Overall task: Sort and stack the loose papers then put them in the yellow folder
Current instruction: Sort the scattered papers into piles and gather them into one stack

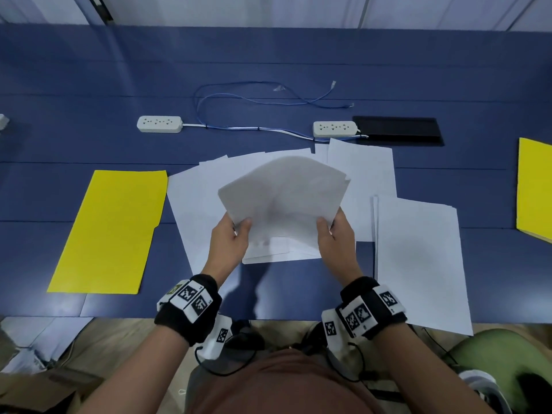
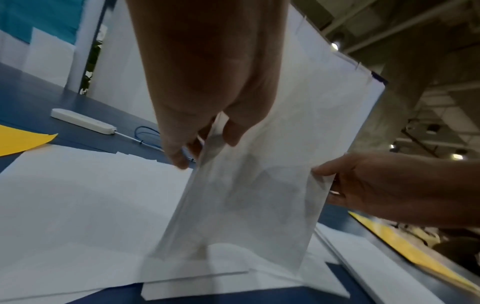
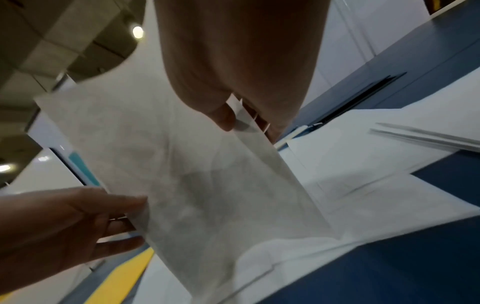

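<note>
Both hands hold a stack of white papers [image 1: 283, 192] upright, its lower edge resting on the sheets below. My left hand [image 1: 236, 234] pinches the stack's left edge, thumb in front. My right hand [image 1: 331, 231] pinches its right edge the same way. In the left wrist view the stack [image 2: 259, 185] stands on end between both hands; in the right wrist view the stack [image 3: 207, 185] shows likewise. More loose papers [image 1: 197, 210] lie spread on the blue table under and behind it. A closed yellow folder [image 1: 113, 231] lies flat to the left.
A second pile of paper [image 1: 421, 264] lies at the right, overhanging the table's near edge. Another yellow folder [image 1: 534, 186] sits at the far right edge. Two white power strips [image 1: 159, 124] [image 1: 334, 129], a blue cable [image 1: 254, 97] and a black panel [image 1: 397, 130] lie behind the papers.
</note>
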Motion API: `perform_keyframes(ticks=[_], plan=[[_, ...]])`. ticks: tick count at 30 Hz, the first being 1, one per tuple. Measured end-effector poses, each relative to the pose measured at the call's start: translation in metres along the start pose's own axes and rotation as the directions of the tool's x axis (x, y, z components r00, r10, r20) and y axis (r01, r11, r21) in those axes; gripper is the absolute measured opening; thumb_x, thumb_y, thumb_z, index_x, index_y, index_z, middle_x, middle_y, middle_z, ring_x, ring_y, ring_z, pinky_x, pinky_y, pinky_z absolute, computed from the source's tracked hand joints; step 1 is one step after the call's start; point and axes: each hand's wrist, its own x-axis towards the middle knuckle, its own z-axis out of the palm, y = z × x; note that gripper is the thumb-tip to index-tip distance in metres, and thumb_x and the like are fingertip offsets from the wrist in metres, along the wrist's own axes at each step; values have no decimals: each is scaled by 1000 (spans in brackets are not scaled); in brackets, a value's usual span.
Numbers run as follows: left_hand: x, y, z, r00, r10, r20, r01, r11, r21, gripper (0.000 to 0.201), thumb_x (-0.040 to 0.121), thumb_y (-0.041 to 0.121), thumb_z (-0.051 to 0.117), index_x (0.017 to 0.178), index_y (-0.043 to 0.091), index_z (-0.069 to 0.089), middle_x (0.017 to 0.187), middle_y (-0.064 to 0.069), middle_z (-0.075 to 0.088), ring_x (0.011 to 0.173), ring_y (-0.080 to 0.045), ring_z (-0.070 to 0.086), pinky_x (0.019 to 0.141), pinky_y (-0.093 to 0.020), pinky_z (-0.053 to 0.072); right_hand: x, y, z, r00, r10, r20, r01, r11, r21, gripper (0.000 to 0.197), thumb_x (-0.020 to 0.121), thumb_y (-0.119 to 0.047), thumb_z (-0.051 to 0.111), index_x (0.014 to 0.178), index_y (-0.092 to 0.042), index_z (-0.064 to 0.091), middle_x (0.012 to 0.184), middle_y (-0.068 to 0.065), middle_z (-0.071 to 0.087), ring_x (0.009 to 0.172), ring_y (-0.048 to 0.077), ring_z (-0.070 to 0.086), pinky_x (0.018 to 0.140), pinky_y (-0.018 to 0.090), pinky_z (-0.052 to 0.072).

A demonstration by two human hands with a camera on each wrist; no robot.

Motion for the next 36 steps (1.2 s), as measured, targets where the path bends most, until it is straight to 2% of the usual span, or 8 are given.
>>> perform_keyframes(ticks=[4,9,15,18,21,26,30,36], plan=[[-3,-9,7,997,-58,59,49,989,139,20,101,12,46,116,3,56,81,4,56,86,-25,58,70,-22,35,0,14,7,995,102,20,-100,992,-70,27,97,-10,41,119,-15,56,83,-14,56,70,1,51,73,21,40],[-7,-3,10,998,18,-67,-12,996,88,9,102,10,45,107,9,52,71,12,46,66,-6,49,56,-13,34,-4,2,3,999,28,-33,-29,999,-35,23,97,-7,41,110,-24,49,82,1,61,65,9,49,61,11,41],[5,-7,18,997,-50,55,45,995,89,19,101,10,42,116,9,53,102,-5,64,93,-26,58,77,-29,43,5,17,11,969,243,37,-236,963,-128,46,104,-18,34,148,-7,27,80,-5,51,69,4,49,74,21,38],[9,3,16,998,-55,16,55,998,22,20,99,10,44,116,12,55,106,-7,65,97,-25,59,85,-35,48,8,7,2,976,217,-31,-219,972,-88,48,103,-13,33,150,-8,23,75,3,50,65,15,49,60,16,41],[15,15,21,998,-35,59,38,998,-40,25,98,9,46,119,18,56,110,-6,67,98,-21,61,90,-35,49,9,-4,-15,972,225,-74,-228,973,-26,52,103,-11,34,153,-8,18,102,19,60,94,36,55,73,22,43],[29,47,48,977,67,202,-72,997,18,5,96,10,44,92,8,41,78,-9,47,70,-20,43,68,-35,42,20,-15,-59,972,129,-196,-122,991,49,44,99,-3,35,139,-21,39,124,0,59,96,16,56,96,36,44],[38,80,88,952,135,275,-167,982,94,16,98,7,38,86,12,30,73,3,28,62,-14,26,57,-27,27,40,5,-102,955,175,-238,-188,982,-31,42,96,-7,34,137,-14,38,91,-11,57,73,7,54,69,28,48],[33,109,166,900,59,432,-137,979,153,5,99,8,34,96,5,38,80,1,35,66,-13,33,56,-26,31,46,27,-175,924,249,-290,-261,965,-2,39,88,0,32,122,-15,46,93,-15,55,80,5,53,69,22,46]])
